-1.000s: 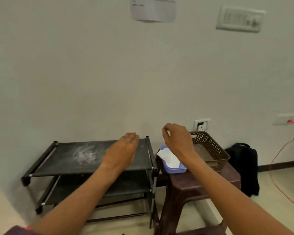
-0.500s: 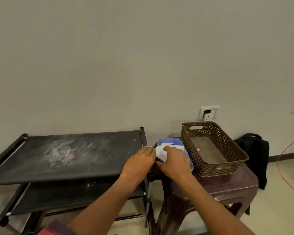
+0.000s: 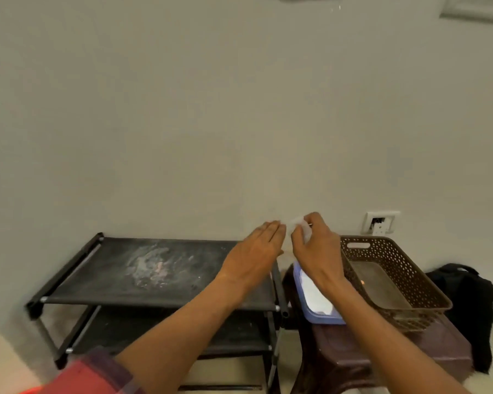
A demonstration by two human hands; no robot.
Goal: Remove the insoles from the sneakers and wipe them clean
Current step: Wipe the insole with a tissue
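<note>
My right hand [image 3: 315,251] is raised above a blue tub of white wipes [image 3: 315,301] and pinches a white wipe [image 3: 299,226] between thumb and fingers. My left hand [image 3: 256,251] hovers just left of it, fingers straight and together, holding nothing, above the right end of a black shoe rack [image 3: 125,274]. The tub stands on a dark brown plastic stool [image 3: 353,354]. No sneakers or insoles are in view.
A brown perforated basket [image 3: 393,282] sits on the stool right of the tub. A black backpack [image 3: 467,302] leans on the wall at far right. The rack's top shelf has a whitish smear [image 3: 151,265]. A wall socket [image 3: 380,222] is above the basket.
Half a second ago both hands were down at the wipe tub. Both have since risen, and the right hand has lifted a white wipe out of the tub.
</note>
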